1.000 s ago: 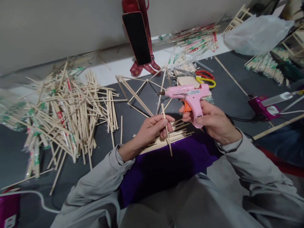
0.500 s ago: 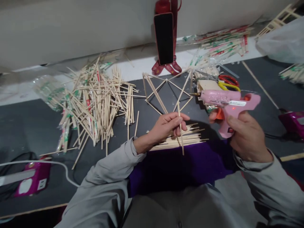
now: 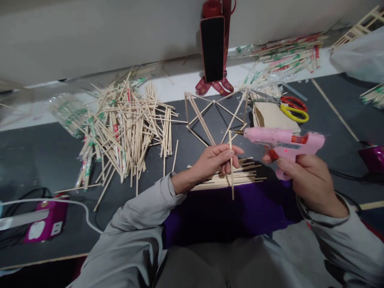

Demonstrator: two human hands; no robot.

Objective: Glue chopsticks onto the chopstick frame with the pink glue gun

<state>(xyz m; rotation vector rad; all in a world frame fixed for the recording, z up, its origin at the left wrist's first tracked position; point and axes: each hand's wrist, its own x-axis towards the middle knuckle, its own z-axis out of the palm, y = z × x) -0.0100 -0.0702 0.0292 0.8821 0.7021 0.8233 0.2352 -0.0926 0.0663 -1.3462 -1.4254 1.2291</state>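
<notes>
A thin wooden stick (image 3: 232,182) stands nearly upright in the picture, pinched between thumb and fingers of my left hand (image 3: 217,159). My right hand (image 3: 309,178) is wrapped round a pink glue gun (image 3: 270,137), a red light glowing on its side. The gun's metal nozzle is at the top end of the stick; whether they touch is hard to tell. Just beyond my left hand stands a frame of glued sticks (image 3: 199,116). Below that hand, a row of loose sticks (image 3: 246,176) lies at the edge of the purple cloth (image 3: 258,204).
A large heap of sticks (image 3: 126,132) and wrappers is at left. Scissors (image 3: 294,114) lie by a cardboard piece (image 3: 270,116) at right. A phone (image 3: 212,50) stands at the back. Magenta power boxes (image 3: 46,220) with cables sit at both sides.
The glue gun in my right hand has moved left and down, bringing its nozzle to the stick's top. My left hand still holds the stick. The whole view has shifted slightly.
</notes>
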